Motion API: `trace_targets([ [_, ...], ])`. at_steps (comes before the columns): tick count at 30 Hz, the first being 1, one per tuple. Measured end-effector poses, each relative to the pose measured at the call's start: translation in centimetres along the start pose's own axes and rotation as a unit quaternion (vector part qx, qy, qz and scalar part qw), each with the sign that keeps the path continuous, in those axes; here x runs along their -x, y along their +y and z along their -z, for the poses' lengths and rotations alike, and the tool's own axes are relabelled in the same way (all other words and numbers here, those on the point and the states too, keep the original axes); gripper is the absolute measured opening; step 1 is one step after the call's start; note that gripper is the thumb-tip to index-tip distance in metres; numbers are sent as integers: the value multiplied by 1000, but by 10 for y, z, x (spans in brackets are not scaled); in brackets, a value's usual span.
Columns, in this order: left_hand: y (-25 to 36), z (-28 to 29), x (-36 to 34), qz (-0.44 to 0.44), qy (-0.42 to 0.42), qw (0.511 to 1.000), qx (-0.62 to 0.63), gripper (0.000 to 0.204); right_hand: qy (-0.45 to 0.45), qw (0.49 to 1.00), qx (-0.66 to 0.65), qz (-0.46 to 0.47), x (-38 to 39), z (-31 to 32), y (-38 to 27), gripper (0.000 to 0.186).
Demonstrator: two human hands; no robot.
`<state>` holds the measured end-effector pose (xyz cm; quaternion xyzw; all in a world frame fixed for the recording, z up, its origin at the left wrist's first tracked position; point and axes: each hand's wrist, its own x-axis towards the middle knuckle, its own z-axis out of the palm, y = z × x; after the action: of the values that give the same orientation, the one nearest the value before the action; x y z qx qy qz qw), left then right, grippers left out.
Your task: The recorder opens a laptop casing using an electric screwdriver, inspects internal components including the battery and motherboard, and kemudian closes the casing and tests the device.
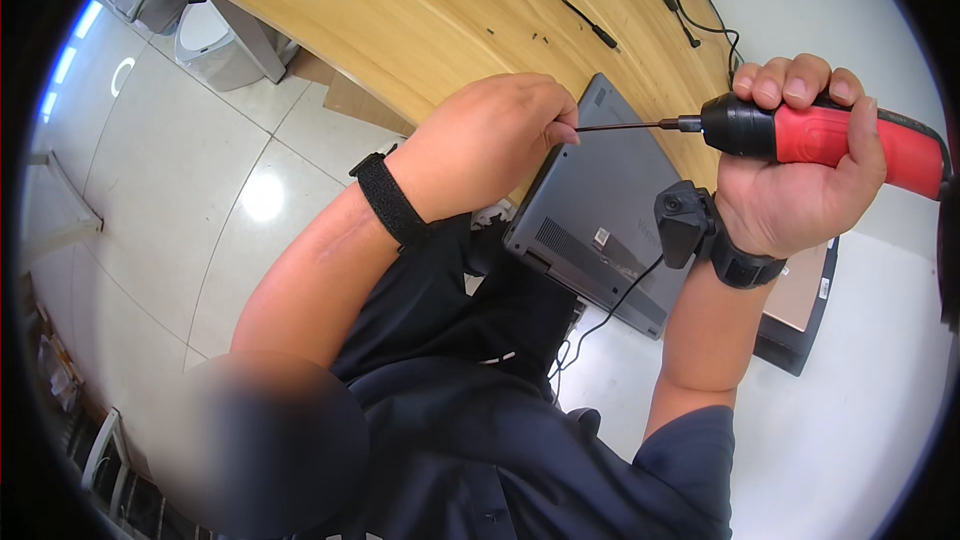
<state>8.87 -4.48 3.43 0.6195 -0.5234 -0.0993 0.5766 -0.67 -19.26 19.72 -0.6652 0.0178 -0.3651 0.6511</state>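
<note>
My right hand (795, 165) grips a red and black electric screwdriver (832, 148), held level, its long thin bit (630, 126) pointing left. My left hand (515, 130) is closed with thumb and fingers at the far end of the bit; whether a small part is also pinched there I cannot tell. Beneath both hands a dark grey laptop (600, 190) lies bottom side up, slanting across the desk's edge, with vents, a small label and screw holes showing. A few small dark screws (535, 36) lie on the wooden desk (350, 10) beyond it.
Black cables (590, 20) lie along the desk's back. Another flat device (795, 320) with a beige panel is at the right, on a white surface (870, 360). At the left, a white bin (205, 50) stands on the tiled floor (150, 190). My dark-clothed lap is below.
</note>
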Motion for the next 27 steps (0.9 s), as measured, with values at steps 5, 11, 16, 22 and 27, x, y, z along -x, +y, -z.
trace_targets([
  [5, -3, -4, 1, -20, 0, 1000, -17, 10, -56, 998, -8, -5, -2, 8, -1, 23],
  [11, 0, 1, 2, -19, -20, 1000, -6, 11, -135, 990, -14, -23, -2, 17, -5, 26],
  [16, 3, 8, 1, -6, -31, 999, 38, 12, -178, 983, -34, -18, 0, 20, -12, 31],
  [22, 3, 4, 2, -10, -44, 999, 28, 12, -166, 986, 0, -32, 1, 15, -9, 26],
  [27, 2, 1, 1, -57, -63, 996, -40, 18, -178, 981, 68, -25, 3, 11, 1, 21],
])
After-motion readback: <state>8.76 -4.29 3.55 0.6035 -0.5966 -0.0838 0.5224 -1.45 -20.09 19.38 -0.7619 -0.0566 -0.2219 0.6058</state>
